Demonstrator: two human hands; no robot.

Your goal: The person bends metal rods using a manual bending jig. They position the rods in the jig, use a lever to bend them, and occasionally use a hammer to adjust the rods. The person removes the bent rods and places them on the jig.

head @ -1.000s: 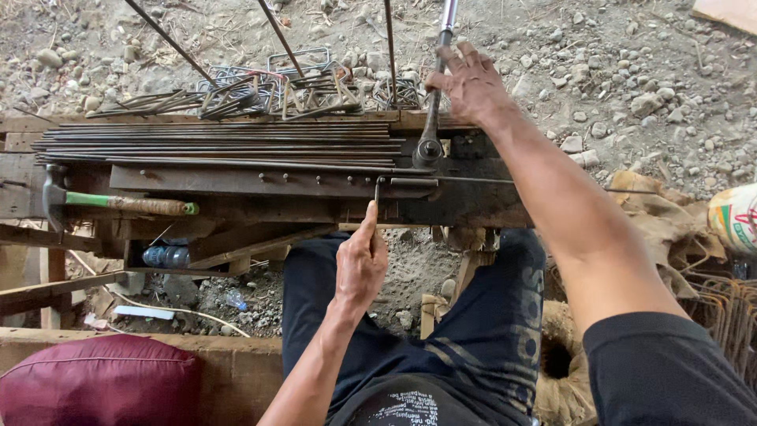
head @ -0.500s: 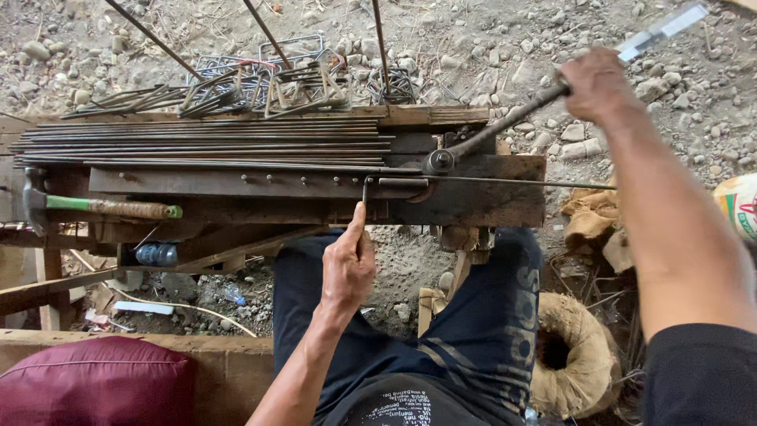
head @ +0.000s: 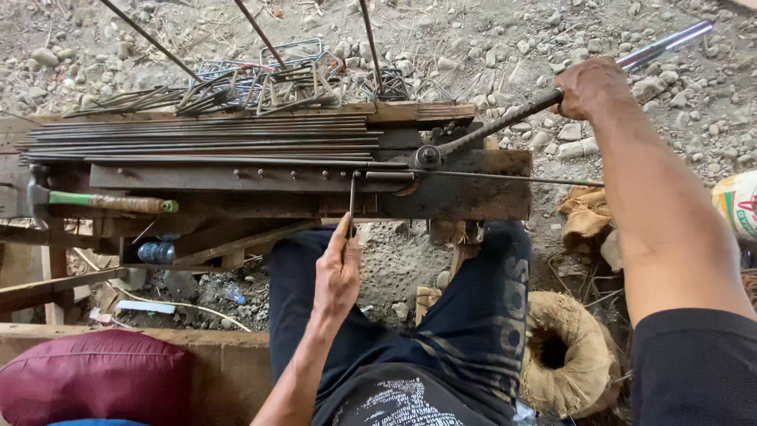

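My right hand (head: 590, 85) grips the long metal lever bar (head: 505, 122) of a rebar bending tool, whose pivot (head: 427, 155) sits on the wooden bench (head: 465, 197). The lever slants up to the right. My left hand (head: 337, 272) pinches the near end of a thin steel rod (head: 352, 201) that bends down from the bench edge. The rod's other leg (head: 512, 178) runs right along the bench top.
A bundle of straight rods (head: 205, 142) lies on the bench's left part. Bent stirrups (head: 260, 83) are piled behind it on gravel. A green-handled hammer (head: 110, 203) rests at the left. A maroon cushion (head: 87, 375) and a burlap roll (head: 568, 355) lie near my legs.
My right hand has swung the lever from upright over to the right. The left hand stayed on the rod's near end.
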